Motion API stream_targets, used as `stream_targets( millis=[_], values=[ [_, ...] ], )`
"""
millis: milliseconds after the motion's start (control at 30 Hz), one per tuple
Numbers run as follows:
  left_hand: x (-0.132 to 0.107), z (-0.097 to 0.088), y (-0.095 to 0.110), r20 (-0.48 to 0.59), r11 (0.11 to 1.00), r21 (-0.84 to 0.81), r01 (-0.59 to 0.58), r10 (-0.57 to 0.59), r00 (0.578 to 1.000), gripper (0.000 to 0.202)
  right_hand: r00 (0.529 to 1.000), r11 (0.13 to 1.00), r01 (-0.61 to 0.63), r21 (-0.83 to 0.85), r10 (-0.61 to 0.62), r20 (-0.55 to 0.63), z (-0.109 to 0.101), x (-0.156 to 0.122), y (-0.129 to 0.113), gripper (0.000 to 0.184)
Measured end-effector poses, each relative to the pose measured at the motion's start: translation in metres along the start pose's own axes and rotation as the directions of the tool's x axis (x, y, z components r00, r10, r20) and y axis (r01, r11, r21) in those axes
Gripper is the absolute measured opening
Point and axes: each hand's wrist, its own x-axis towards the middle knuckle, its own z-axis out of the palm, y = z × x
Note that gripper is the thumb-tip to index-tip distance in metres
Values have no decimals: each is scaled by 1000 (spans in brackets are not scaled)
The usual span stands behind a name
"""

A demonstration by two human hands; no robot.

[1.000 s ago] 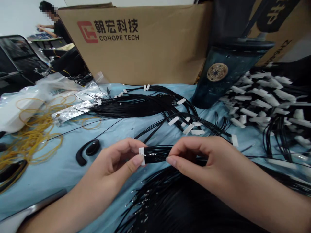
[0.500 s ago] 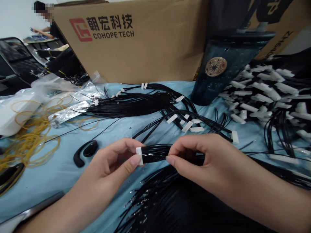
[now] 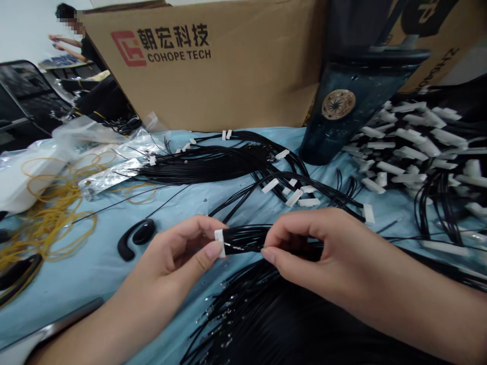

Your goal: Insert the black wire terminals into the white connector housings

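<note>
My left hand pinches a white plastic connector between thumb and fingers, at the end of a flat bundle of thin black wires. My right hand grips the same bundle a little further along, with its fingers curled around the wires. Below both hands lies a large mass of black wires with small metal terminals at their tips. Part of the bundle is hidden behind my right fingers.
A light blue sheet covers the table, with more black wire harnesses and a heap of white connectors. A dark tumbler, cardboard box, yellow rubber bands and a black curved object stand nearby. A person works at the back left.
The view has shifted slightly as my head moved. My hands have barely moved, and both keep their hold on the wire bundle and connector.
</note>
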Motion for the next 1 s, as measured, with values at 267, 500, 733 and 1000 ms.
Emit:
stream_targets(
  millis=[267,500,733,1000],
  values=[
    [3,4,2,17,1000,8,-23,23,1000,6,999,999,-2,-32,0,-49,3,5,3,23],
    [0,3,1,11,995,83,-47,46,999,9,998,1000,17,-19,-18,-65,9,3,5,22],
    [-1,7,12,9,984,176,-42,41,999,3,999,1000,10,-2,-10,-50,12,2,3,22],
    [1,7,14,28,970,224,-90,86,996,9,999,1000,20,16,-19,-38,13,3,5,20]
  ],
)
